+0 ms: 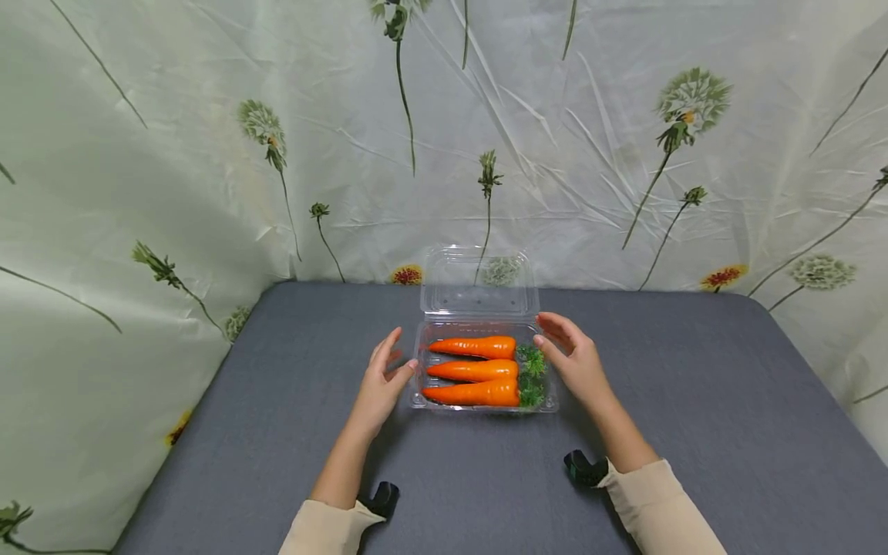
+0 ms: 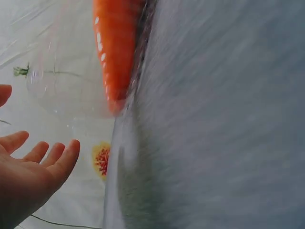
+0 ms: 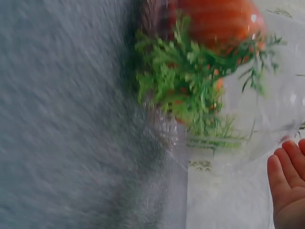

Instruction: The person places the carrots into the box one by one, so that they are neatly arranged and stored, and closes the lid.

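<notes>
A clear plastic clamshell box lies on the table, its lid raised at the back. Inside are three orange carrots, side by side, tips to the left, with green leafy tops along the right end. My left hand is beside the box's left wall, fingers spread and loosely bent, holding nothing. At the right wall my right hand has its fingertips by the back right corner near the hinge; its fingers are relaxed. Each wrist view shows a carrot or leaves through the plastic, with the hand's fingers extended.
The box rests on a grey cloth-covered table. Behind and to the left hangs a pale curtain with dandelion prints, meeting the table's back edge just behind the lid. Black wrist devices sit under both forearms.
</notes>
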Tool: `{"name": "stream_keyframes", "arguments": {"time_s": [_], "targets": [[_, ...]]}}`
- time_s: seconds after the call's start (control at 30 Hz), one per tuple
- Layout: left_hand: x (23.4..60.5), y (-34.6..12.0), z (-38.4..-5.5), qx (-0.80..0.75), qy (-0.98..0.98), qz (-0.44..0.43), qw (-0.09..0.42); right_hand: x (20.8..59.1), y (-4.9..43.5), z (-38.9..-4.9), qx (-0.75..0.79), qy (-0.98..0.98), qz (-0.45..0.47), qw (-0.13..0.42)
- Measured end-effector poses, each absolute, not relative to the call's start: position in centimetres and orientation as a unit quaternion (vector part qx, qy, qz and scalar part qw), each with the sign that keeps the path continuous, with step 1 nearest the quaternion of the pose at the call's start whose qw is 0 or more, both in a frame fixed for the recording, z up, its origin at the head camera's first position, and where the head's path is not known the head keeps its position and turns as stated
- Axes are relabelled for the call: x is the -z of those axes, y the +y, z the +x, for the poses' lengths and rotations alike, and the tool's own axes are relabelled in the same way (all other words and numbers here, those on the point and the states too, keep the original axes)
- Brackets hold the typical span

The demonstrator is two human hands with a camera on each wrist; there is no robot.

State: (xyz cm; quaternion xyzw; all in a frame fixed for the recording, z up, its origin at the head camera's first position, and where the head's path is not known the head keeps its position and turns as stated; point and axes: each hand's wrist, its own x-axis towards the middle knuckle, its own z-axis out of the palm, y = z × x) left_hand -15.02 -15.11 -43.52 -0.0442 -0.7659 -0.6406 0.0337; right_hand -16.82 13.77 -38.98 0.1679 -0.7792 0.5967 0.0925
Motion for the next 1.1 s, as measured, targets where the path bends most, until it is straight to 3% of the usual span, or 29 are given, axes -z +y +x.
{"name": "stream_keyframes", "arguments": {"time_s": [0.5, 1.1], "targets": [[40.4, -15.9, -21.4, 0.569, -0.822, -0.016, 0.034, 41.7, 15.3, -23.3, -0.533, -0.831, 0.118, 0.107], [42.4, -14.6, -27.2, 0.388, -0.922, -0.002, 0.002, 43.0, 14.7, -26.6, -0.493, -0.87, 0.006, -0.006]]}}
